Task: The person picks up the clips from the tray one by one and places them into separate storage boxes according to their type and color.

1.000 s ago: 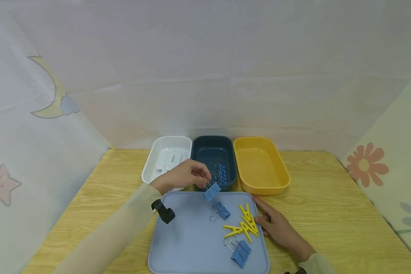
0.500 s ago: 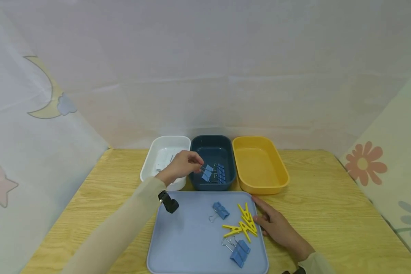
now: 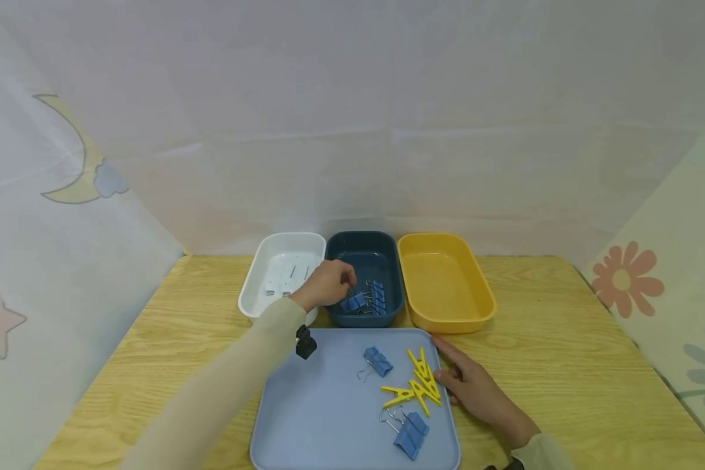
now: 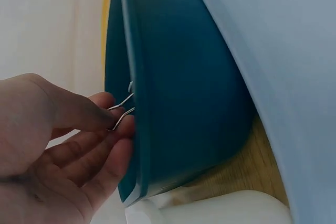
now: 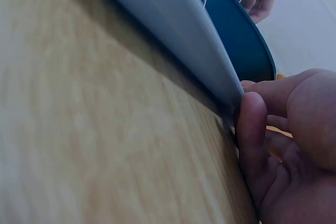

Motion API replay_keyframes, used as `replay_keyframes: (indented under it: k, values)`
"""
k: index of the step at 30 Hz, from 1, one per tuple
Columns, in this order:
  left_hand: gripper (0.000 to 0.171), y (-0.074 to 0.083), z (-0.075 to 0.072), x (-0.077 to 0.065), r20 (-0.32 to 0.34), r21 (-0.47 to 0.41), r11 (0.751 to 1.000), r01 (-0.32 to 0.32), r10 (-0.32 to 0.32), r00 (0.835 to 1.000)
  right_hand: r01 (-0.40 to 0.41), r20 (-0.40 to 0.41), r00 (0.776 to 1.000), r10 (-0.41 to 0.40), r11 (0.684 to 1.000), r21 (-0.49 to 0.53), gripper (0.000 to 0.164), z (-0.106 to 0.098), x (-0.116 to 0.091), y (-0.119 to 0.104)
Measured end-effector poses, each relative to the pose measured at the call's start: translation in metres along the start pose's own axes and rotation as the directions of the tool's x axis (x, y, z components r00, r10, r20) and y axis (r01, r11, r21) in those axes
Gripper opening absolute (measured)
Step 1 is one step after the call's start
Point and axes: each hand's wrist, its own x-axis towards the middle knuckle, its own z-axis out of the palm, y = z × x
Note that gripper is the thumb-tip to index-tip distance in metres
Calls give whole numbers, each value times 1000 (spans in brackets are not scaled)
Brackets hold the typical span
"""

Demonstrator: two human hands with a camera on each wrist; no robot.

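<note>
My left hand reaches into the dark blue bin, pinching a blue binder clip low inside it. In the left wrist view its wire handles show between thumb and fingers, while the clip body is hidden behind the bin wall. More blue binder clips lie just right of it in the bin. On the light blue tray are a blue binder clip, further binder clips nearer me, and several yellow clothespins. My right hand rests against the tray's right edge, fingers touching its rim.
Left of the dark blue bin stands a white bin holding several small metal pieces. A yellow bin stands to its right. All three line up behind the tray on a wooden table, before a cloth backdrop.
My left hand has carried the binder clip from over the tray's back edge into the dark blue bin and lowered it beside the other clips. The right hand stays put.
</note>
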Motion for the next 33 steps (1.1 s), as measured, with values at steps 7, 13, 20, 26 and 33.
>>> replay_keyframes:
  k: [7,13,20,26,33]
  values:
    - [28,0,9,5,36,94,996,6,-9,999,19,0,1000,-19,1000,-12,62,0,0,-1]
    - [25,2,16,6,59,142,989,43,-52,997,22,1,1000,-22,1000,-9,62,0,0,-1]
    - [29,3,18,6,56,151,987,46,-55,997,13,-9,1000,-13,1000,-6,62,0,-2,0]
    - [34,3,16,1,35,128,991,34,-39,999,14,-14,1000,-15,1000,-15,62,0,-3,1]
    - [32,1,13,-6,-5,127,992,-5,6,1000,13,-16,1000,-13,1000,-26,62,0,0,0]
